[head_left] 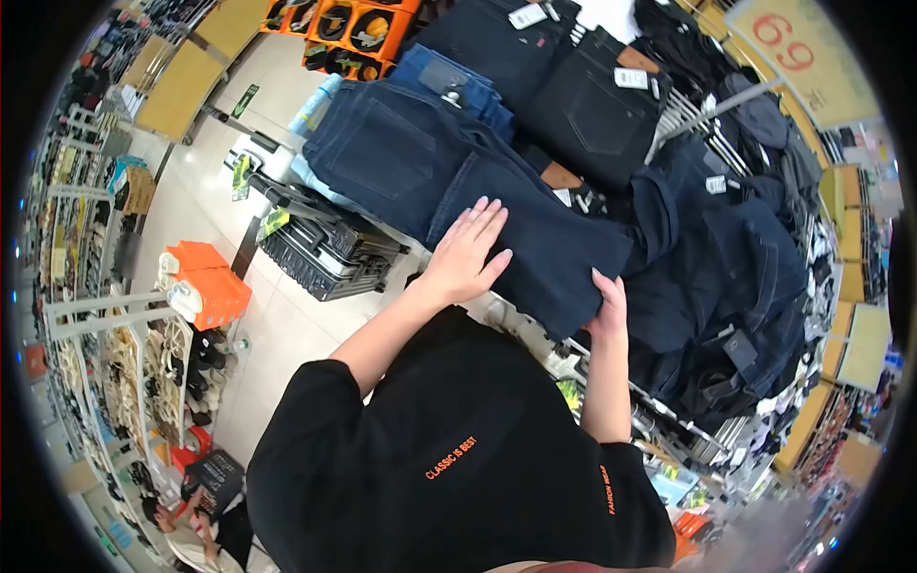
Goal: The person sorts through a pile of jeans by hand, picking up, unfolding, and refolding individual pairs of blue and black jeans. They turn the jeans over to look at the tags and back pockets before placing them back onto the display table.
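Observation:
Dark blue jeans (516,229) lie stretched out across the display, with the seat and back pocket at the upper left and the leg ends towards the right. My left hand (468,250) rests flat on the middle of them, its fingers extended. At the lower right end my right hand (608,304) grips the edge of the leg, the thumb on top and the other fingers hidden beneath. Just right of that end is a heap of rumpled dark jeans (707,258). Black folded jeans (597,110) with tags lie above.
Black suitcases (325,250) stand on the floor at the left, near orange boxes (205,285) on a rack. A metal bar with a yellow price sign (812,57) rises at the upper right. Another person (196,535) is at the lower left.

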### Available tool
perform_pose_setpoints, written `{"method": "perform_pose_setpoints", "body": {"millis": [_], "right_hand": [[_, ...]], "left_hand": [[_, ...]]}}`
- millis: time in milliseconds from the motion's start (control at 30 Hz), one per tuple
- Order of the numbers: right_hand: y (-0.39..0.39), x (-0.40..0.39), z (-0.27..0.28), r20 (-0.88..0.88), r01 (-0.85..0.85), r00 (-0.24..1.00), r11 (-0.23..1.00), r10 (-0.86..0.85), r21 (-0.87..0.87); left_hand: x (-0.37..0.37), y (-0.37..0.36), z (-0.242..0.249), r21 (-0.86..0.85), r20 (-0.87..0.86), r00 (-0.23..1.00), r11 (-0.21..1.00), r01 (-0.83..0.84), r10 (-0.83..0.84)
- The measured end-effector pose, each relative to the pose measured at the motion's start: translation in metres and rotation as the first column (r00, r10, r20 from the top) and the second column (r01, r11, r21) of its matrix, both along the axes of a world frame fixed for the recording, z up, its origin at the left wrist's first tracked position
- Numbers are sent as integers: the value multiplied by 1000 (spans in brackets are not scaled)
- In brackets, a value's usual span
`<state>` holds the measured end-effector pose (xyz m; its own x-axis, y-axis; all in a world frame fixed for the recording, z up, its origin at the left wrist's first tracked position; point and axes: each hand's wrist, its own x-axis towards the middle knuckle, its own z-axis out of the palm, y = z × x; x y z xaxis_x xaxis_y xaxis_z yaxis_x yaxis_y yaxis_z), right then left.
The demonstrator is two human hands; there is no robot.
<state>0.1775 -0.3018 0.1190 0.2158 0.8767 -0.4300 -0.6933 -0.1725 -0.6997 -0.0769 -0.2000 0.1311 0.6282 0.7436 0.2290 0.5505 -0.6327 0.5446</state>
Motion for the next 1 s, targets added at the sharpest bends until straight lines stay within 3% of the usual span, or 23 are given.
{"method": "perform_pose_setpoints", "body": {"millis": [133,267,300,367,433,467,533,567,667,800,900,1000], "right_hand": [[16,-36,54,129,-142,983,987,131,80],[56,-95,104,301,-290,921,951,246,111],[69,-112,115,326,-328,906,935,270,137],[105,-141,123,372,-398,863,913,341,87],[145,-171,135,418,-443,822,895,386,45],[166,-196,146,438,-424,818,905,374,19],[206,-226,143,467,-441,786,897,405,-35],[225,-244,147,489,-466,753,881,440,-76],[278,-295,134,575,-504,650,848,497,-163],[340,-353,98,691,-511,437,791,576,-337],[369,-378,70,705,-468,375,779,603,-418],[381,-391,65,704,-455,330,760,628,-464]], "left_hand": [[-25,21,-43,39,-196,977,996,-78,84],[-59,38,-50,-141,-185,983,990,-24,-2],[-68,44,-63,-109,-174,984,994,17,-36],[-90,49,-77,-75,-122,981,987,143,-151],[-108,47,-59,-81,-83,979,981,178,-185],[-123,38,-47,-157,174,981,980,118,-90],[-129,42,-93,-149,28,972,961,233,-231],[-132,44,-97,28,73,983,986,166,-168],[-149,58,-91,43,81,985,987,152,-155],[-162,82,-80,-157,195,953,952,264,-232],[-166,88,-102,-192,90,951,932,309,-296],[-175,93,-109,-10,186,935,951,310,-303]]}}
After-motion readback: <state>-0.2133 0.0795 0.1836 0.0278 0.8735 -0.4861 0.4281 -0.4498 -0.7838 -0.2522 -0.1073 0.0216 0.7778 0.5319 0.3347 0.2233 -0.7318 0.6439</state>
